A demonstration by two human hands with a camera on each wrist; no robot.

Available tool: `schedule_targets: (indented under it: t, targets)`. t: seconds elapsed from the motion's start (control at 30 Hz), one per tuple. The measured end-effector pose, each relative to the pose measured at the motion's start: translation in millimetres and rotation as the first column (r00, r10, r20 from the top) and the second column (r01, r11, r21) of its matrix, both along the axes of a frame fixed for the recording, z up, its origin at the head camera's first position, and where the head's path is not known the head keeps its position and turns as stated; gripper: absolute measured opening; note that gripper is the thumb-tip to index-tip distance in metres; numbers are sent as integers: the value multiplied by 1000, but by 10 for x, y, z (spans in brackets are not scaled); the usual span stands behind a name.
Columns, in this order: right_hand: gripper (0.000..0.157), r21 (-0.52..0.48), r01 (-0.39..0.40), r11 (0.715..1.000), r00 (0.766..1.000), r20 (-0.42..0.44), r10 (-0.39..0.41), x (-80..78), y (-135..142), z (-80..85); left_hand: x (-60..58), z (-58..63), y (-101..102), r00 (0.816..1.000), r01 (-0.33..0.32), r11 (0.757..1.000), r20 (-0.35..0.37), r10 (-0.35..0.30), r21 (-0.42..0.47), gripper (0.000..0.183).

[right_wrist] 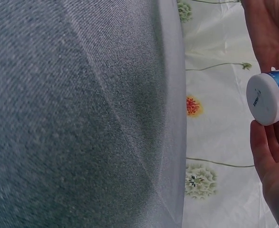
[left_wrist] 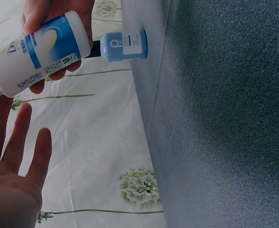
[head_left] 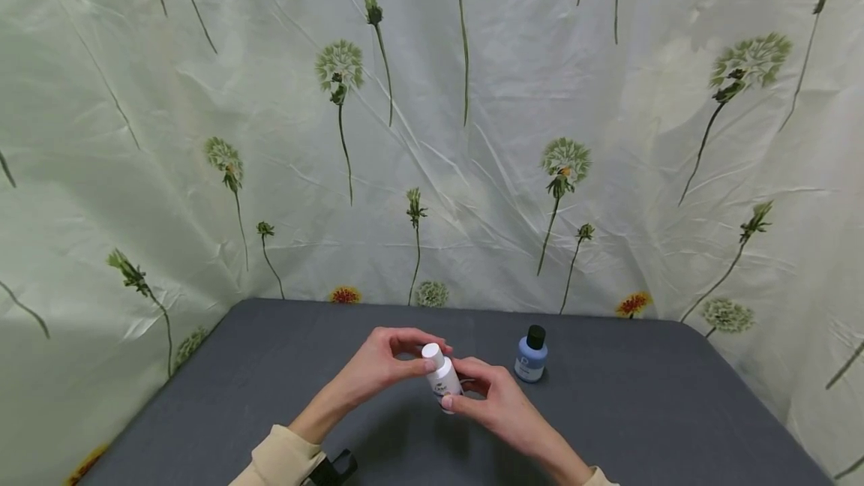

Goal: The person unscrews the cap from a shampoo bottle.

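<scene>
A small white bottle (head_left: 443,381) with a white cap (head_left: 432,352) is held tilted above the table, between both hands. My right hand (head_left: 499,400) grips its body, thumb in front and fingers behind. At the cap, my left hand (head_left: 385,366) pinches with thumb and index finger. The other left fingers stretch away from the bottle in the left wrist view. A blue and white label (left_wrist: 49,45) shows on the bottle's side there, and its flat white base (right_wrist: 263,99) faces the right wrist camera.
A blue bottle (head_left: 530,360) with a black cap stands upright on the dark grey table (head_left: 641,396), right of the hands. Behind the table hangs a pale curtain (head_left: 472,171) printed with dandelions. A black device (head_left: 334,467) is strapped at the left wrist.
</scene>
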State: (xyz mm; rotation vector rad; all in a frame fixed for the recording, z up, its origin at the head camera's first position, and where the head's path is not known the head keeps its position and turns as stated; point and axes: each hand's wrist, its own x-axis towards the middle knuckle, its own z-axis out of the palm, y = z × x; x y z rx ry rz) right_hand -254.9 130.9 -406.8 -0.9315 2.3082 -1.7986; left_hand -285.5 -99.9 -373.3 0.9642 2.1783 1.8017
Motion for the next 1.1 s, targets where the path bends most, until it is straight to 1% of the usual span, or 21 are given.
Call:
schedule_targets:
  t: [0.1,0.27,0.37,0.43,0.63,0.77,0.87,1.0,1.1]
  targets:
    - [40,4,14,1000,1000,5,-14,-2,-5,5,4,-9,25,998,-53,999,-14,53,2,24]
    - [41,15,39,999,999,22,-39,-14,-22,26,23,-7,53,989,-142,990,-32,141,-7,21]
    - [40,19,44,999,999,31,-44,-16,-24,32,30,-6,57,988,-151,988,-26,151,-5,21]
    - [40,21,44,999,999,32,-44,-11,-21,29,29,-13,54,991,-136,991,-22,136,-1,22]
    - [40,19,33,999,999,27,-33,-3,-18,7,20,-38,18,999,-39,998,-23,40,46,29]
    - [39,16,31,999,999,24,-31,-8,-22,-6,15,-29,-14,999,17,996,-32,-14,93,31]
    - [39,17,32,999,999,24,-32,-11,-20,-16,16,-19,-36,998,52,991,-25,-49,125,32]
    - [40,19,31,999,999,35,-32,-15,-15,-23,17,-20,-51,996,88,986,-32,-84,142,31]
    - [40,22,31,999,999,39,-32,-18,-12,-20,14,-27,-50,995,90,986,-45,-85,139,30]
